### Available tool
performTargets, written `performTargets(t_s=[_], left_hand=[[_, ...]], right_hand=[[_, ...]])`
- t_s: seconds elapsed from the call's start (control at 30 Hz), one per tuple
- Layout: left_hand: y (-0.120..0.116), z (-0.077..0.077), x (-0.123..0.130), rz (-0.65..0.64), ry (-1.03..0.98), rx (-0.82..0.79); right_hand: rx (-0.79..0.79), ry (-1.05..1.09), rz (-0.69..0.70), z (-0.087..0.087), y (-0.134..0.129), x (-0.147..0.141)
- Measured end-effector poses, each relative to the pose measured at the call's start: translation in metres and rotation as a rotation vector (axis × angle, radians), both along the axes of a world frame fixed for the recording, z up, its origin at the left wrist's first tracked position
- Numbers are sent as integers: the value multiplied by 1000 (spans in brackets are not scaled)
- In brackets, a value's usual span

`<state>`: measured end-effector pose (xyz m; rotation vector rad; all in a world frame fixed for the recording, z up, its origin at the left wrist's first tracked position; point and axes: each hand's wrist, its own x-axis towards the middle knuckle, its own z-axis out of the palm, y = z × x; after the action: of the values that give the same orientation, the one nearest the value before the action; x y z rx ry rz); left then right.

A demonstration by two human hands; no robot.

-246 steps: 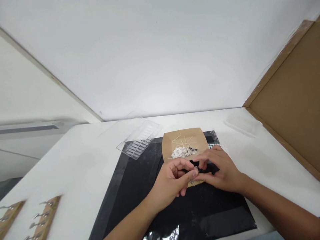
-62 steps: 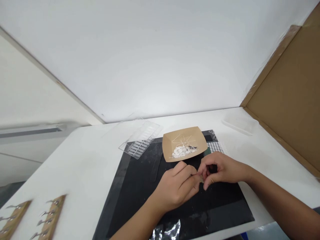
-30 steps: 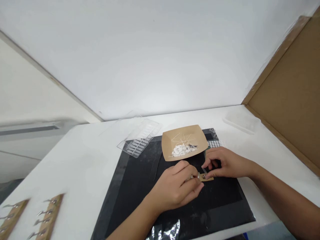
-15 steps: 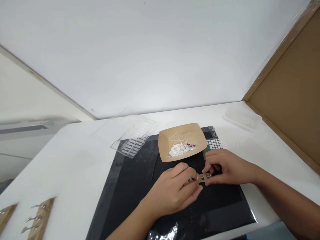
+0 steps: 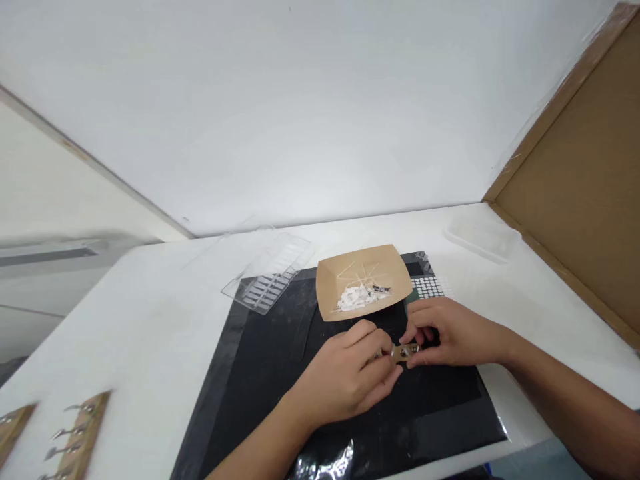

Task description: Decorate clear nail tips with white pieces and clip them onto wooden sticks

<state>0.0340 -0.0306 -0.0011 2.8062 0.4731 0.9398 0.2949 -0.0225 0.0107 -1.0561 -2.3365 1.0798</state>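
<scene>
Tan strip (image 5: 399, 355), gripped by fingers of left hand (image 5: 345, 373) and right hand (image 5: 447, 333).
Beyond strip: tray (image 5: 327, 287), edge near. Before strip: black mat (image 5: 400, 417), broad margin.

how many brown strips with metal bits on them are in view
3: one strip at the bottom left edge; a second strip to its right; a third strip between the left hand and right hand, partly covered. Others could be hidden.
</scene>
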Motion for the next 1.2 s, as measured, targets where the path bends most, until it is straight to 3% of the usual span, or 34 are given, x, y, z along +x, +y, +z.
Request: performTargets(t_s=[0.83,1.2], left_hand=[[-3,2,5,49,-13,-29],[-7,6,9,84,223,50]], right_hand=[[-27,-11,-17,-3,1,-2],[-9,-36,-16,-3,1,-4]])
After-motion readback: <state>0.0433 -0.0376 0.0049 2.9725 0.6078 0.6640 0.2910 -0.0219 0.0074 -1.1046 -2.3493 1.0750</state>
